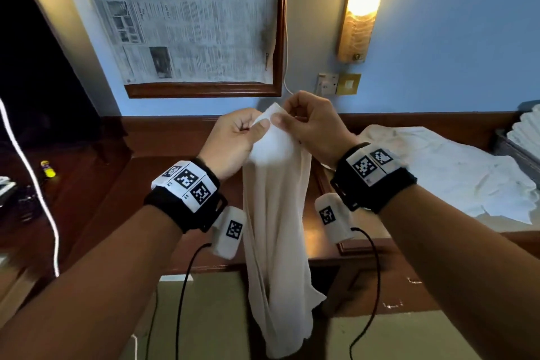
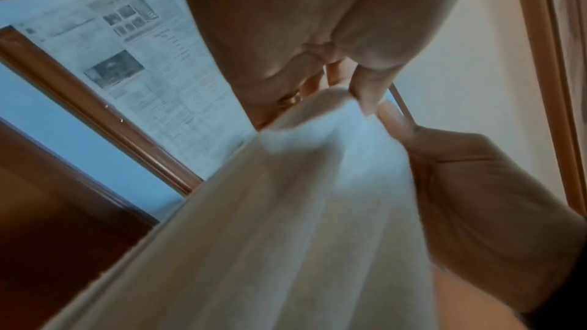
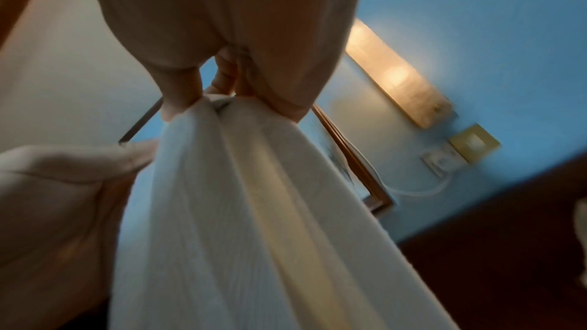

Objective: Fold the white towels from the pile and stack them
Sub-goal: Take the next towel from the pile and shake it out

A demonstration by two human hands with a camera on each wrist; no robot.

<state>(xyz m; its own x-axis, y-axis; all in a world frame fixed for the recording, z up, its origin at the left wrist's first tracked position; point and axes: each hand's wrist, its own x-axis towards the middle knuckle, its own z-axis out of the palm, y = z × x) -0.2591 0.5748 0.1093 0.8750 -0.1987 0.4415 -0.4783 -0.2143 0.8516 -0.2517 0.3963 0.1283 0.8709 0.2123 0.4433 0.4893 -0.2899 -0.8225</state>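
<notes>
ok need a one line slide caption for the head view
Both hands, left hand and right hand, pinch the top corner of a hanging white towel above the wooden desk.

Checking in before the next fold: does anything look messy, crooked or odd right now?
Nothing looks damaged. The towel hangs bunched and twisted from both hands, which pinch one spot, so it isn't spread for folding. On the desk, another towel lies crumpled.
</notes>
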